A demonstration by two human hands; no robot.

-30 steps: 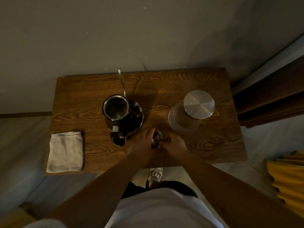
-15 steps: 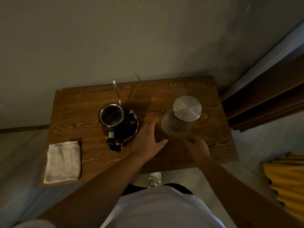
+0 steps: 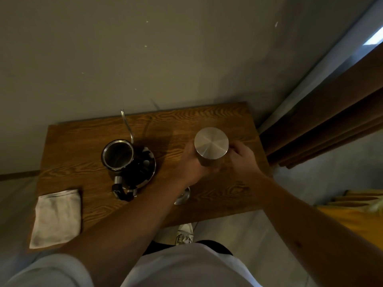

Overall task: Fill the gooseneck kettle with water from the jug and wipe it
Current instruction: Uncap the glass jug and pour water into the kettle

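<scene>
The steel gooseneck kettle (image 3: 118,155) stands open-topped on its dark round base (image 3: 148,172), spout pointing to the wall, black handle toward me. Its small lid (image 3: 183,196) lies on the wooden table (image 3: 223,195), partly hidden under my left forearm. The jug (image 3: 211,145), glass with a round steel lid, stands right of the kettle. My left hand (image 3: 190,162) wraps the jug's left side. My right hand (image 3: 241,157) holds its right side. The jug's body is mostly hidden by both hands. A folded white cloth (image 3: 57,217) lies at the table's front left corner.
A grey wall runs right behind the table. A brown curtain (image 3: 323,129) hangs close to the table's right end. Something yellow (image 3: 356,216) sits low at the right. My shoe (image 3: 184,233) shows on the floor below the table's front edge.
Both hands let go of the kettle lid, left it on the table, and moved up and right onto the jug. The camera view shifted, so the table sits lower in the frame.
</scene>
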